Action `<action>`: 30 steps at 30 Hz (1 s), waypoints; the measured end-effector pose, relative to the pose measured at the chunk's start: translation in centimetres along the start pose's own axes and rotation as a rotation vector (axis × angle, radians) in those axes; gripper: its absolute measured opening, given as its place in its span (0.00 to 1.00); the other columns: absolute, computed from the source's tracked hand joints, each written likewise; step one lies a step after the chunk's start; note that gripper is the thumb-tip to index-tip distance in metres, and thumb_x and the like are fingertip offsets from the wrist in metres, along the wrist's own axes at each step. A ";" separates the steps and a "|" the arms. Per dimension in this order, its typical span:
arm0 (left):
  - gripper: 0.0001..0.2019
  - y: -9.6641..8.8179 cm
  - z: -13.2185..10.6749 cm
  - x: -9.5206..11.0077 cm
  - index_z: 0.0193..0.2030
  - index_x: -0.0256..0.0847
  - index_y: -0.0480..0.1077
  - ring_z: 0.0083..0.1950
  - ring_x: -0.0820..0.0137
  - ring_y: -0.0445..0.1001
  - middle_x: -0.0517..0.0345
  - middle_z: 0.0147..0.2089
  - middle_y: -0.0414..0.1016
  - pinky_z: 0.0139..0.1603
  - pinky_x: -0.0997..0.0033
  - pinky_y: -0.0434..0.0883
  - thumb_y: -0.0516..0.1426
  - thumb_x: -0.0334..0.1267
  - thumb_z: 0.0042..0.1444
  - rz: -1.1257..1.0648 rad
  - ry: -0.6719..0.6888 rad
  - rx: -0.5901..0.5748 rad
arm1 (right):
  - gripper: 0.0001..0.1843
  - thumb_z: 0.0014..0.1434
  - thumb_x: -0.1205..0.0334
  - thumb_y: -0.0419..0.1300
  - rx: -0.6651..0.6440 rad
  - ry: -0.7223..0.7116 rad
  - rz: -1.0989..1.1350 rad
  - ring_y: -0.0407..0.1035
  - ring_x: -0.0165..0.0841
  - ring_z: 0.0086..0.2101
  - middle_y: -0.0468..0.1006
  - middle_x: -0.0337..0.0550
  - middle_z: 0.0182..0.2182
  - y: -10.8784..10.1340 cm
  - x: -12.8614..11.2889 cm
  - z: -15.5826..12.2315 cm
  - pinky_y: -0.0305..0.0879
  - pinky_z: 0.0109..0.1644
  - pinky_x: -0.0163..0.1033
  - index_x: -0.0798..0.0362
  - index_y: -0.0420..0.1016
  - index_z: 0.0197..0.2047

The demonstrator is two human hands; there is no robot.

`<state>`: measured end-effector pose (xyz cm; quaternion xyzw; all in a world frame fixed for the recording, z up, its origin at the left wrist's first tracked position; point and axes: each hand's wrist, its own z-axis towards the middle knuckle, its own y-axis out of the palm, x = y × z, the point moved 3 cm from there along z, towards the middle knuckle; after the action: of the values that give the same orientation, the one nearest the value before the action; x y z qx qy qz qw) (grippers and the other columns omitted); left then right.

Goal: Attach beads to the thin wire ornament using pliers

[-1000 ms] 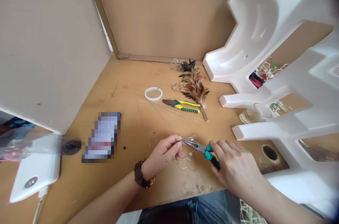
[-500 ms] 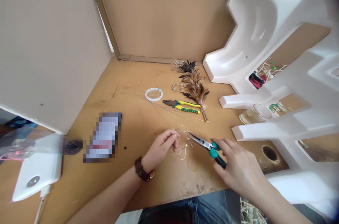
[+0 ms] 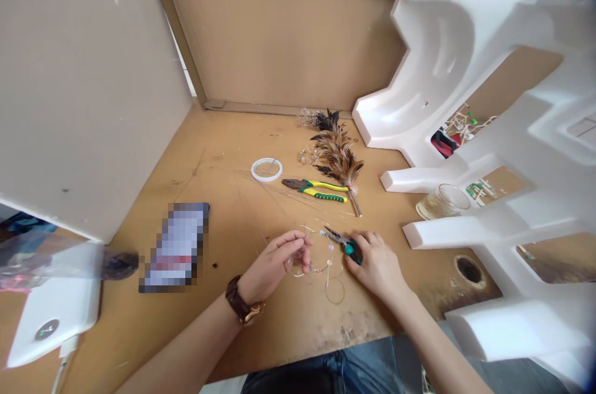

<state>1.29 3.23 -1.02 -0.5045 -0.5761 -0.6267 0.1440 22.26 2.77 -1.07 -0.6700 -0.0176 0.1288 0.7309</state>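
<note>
My left hand (image 3: pixel 277 260) pinches a thin wire piece with small beads (image 3: pixel 316 267), which curves in loops over the wooden board. My right hand (image 3: pixel 378 267) grips needle-nose pliers with teal handles (image 3: pixel 343 242), their tips close to the beaded wire and a little apart from my left fingers. Behind my hands lie yellow-and-green combination pliers (image 3: pixel 315 191), a white coil of wire (image 3: pixel 266 169), and a bunch of brown-and-black feathers (image 3: pixel 336 149) on a stem. A small tangle of wire and beads (image 3: pixel 307 156) rests beside the feathers.
A pixelated phone-like object (image 3: pixel 177 247) lies left of my hands. White moulded foam packaging (image 3: pixel 465 71) rises along the right, with a small glass (image 3: pixel 442 201) near it. A round hole (image 3: pixel 469 270) pierces the board. Tall panels stand left and behind.
My right hand has moved left and closer to my left hand, bringing the pliers tips near the beaded wire. The pliers handles are now mostly inside my fist. The whole view has shifted slightly.
</note>
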 end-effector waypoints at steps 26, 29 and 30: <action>0.12 -1.8 1.0 0.1 0.46 0.40 0.67 0.48 0.66 0.70 0.51 0.47 0.71 0.52 0.62 0.65 0.56 0.37 0.55 0.208 0.127 0.165 | 0.20 0.54 0.50 0.57 -0.339 0.140 1.281 0.59 0.21 0.15 0.75 0.42 0.29 -0.6 -3.4 5.8 0.56 0.20 0.31 0.56 0.71 0.43; 0.13 -2.7 1.1 0.9 0.46 0.40 0.68 0.48 0.66 0.69 0.52 0.47 0.71 0.52 0.63 0.64 0.55 0.39 0.55 0.447 0.215 0.334 | 0.18 0.54 0.51 0.57 -0.331 0.146 1.337 0.59 0.21 0.16 0.75 0.41 0.28 0.3 -2.8 6.0 0.57 0.21 0.31 0.56 0.72 0.42; 0.12 -3.0 1.1 1.2 0.45 0.40 0.69 0.47 0.66 0.69 0.53 0.45 0.71 0.52 0.64 0.64 0.55 0.40 0.54 0.513 0.240 0.378 | 0.18 0.54 0.51 0.57 -0.336 0.150 1.346 0.59 0.21 0.16 0.75 0.41 0.28 0.6 -2.6 5.9 0.57 0.21 0.31 0.56 0.72 0.41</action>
<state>-0.97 5.51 -2.00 -0.5198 -0.5155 -0.5071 0.4548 18.44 8.02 -0.71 -0.6463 0.4325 0.5027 0.3777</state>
